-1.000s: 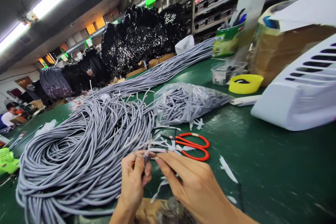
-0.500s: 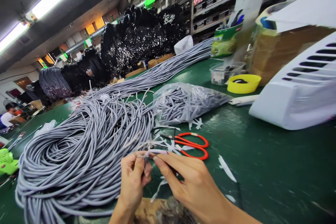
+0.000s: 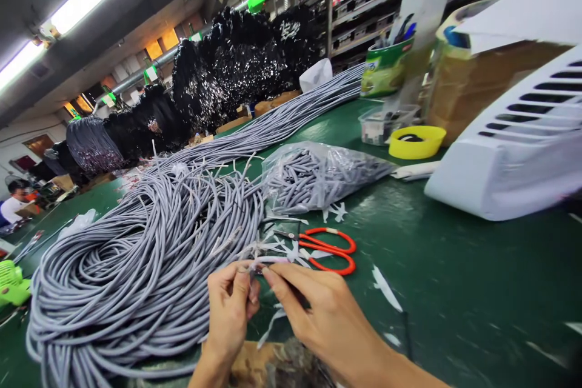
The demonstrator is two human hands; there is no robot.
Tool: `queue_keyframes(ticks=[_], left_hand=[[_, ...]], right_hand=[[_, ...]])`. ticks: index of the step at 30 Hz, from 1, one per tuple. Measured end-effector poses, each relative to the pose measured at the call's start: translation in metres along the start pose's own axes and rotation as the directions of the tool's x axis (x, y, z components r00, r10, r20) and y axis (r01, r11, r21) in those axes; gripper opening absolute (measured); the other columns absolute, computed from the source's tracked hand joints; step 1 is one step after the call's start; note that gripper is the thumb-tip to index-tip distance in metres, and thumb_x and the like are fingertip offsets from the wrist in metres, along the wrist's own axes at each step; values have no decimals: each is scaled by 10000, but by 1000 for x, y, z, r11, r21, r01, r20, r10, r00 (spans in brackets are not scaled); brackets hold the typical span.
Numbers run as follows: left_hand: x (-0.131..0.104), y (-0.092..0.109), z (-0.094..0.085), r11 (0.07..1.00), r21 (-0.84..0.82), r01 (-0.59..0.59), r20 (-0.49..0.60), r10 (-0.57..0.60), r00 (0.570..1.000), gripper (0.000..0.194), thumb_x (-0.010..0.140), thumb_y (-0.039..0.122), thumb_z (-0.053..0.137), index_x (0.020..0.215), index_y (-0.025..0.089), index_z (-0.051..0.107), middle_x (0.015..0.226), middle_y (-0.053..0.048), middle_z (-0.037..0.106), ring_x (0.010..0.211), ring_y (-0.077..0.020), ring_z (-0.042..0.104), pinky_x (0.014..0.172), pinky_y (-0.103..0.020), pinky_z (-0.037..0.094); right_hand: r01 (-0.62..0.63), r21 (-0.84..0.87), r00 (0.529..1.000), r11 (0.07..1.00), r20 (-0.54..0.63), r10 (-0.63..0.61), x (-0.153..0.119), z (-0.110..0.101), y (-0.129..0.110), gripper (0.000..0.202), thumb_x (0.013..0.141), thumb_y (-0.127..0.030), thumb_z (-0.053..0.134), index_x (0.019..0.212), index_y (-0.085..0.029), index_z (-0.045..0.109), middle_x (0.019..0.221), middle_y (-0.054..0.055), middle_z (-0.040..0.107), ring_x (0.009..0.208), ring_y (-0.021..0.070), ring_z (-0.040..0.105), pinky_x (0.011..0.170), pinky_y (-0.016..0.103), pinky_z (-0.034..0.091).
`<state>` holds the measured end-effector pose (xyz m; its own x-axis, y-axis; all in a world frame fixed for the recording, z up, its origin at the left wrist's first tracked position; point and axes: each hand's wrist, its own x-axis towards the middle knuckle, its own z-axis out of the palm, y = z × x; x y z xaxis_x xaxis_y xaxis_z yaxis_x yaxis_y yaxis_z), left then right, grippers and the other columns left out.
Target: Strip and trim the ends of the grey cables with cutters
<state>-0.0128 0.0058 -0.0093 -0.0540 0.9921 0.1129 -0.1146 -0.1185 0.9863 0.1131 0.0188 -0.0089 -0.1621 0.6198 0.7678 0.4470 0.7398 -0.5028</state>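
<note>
My left hand is closed, thumb and forefinger pinching a grey cable end. My right hand also closes its fingertips at that same end from the right; the fine strands there are too small to make out. A pale strip runs just above the right fingers. To the left lies a big coil of grey cables, some ends pointing toward my hands. Scissors with red handles rest beyond my right hand, blades to the left, among white scraps.
Behind the scissors sits a clear bag of short grey pieces. A yellow tape ring, plastic box, green can of pens and white slotted casing stand right. Black cable bundles hang behind; a person is far left.
The view has shifted slightly, so the bench things sit a little further left. Both hands keep their pinch on the cable end, with barely any finger movement.
</note>
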Motion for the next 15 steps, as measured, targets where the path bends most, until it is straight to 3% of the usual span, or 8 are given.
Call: queue_keyframes(ticks=[4,10,15], left_hand=[[-1,1,-1,996,-84,14,16,-12,1000,354,698,469,648,772,124,669,449,72,341,354,-6,210,312,-113,170],[-1,3,1,987,-161,17,68,-6,998,348,689,457,662,763,118,683,431,73,353,338,4,189,301,-107,165],[-3,2,1,982,-186,-18,84,34,996,316,703,425,664,757,114,684,429,62,388,339,5,224,317,-110,184]], right_hand=[[-64,172,997,983,-23,68,0,7,-4,348,905,-190,335,616,-175,530,496,-20,548,412,83,515,440,174,399],[-98,287,994,953,-22,109,-5,13,-1,353,886,-237,369,574,-176,520,466,-20,529,396,81,483,418,173,381],[-218,471,975,855,70,210,-10,19,2,404,886,-327,356,552,-176,527,462,-5,540,405,97,473,403,197,366]])
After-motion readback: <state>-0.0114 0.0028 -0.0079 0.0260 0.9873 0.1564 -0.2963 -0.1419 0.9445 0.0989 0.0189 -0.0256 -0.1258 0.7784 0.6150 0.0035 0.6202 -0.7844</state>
